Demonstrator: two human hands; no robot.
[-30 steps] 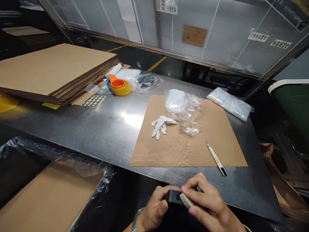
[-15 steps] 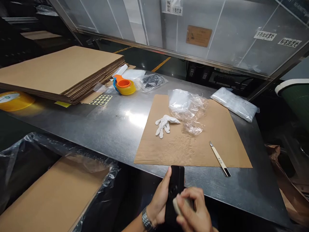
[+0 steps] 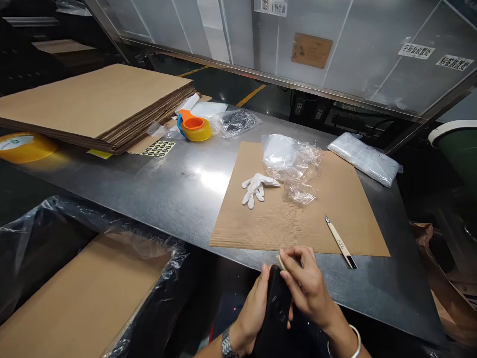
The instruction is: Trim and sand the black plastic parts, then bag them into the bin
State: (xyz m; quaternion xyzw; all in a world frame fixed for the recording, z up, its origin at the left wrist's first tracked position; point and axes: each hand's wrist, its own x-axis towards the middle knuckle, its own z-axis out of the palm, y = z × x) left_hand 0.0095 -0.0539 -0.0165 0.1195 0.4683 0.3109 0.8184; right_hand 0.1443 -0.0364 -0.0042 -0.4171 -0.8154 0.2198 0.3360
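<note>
At the near edge of the steel table (image 3: pixel 179 194), my left hand (image 3: pixel 253 311) grips a flat black object (image 3: pixel 278 303) from below and the left. My right hand (image 3: pixel 307 286) is closed over the object's upper end, pinching a small pale block (image 3: pixel 280 260) against it. Just beyond my hands lies a brown cardboard sheet (image 3: pixel 335 219). On that sheet are a white glove (image 3: pixel 257 186), crumpled clear plastic bags (image 3: pixel 290 161) and a slim craft knife (image 3: pixel 341 242).
A stack of flat cardboard sheets (image 3: pixel 93 99) fills the table's far left. Near it are an orange and yellow tape dispenser (image 3: pixel 194 128), a sheet of round black stickers (image 3: pixel 159 148), a bagged dark item (image 3: pixel 234 121) and a yellow tape roll (image 3: pixel 22 145). A white packet (image 3: pixel 365 158) lies far right. A plastic-lined box holding cardboard (image 3: pixel 74 298) stands below left.
The black object has tilted and sunk lower in my left hand. My right hand has moved up from its lower part to its top end with the pale block.
</note>
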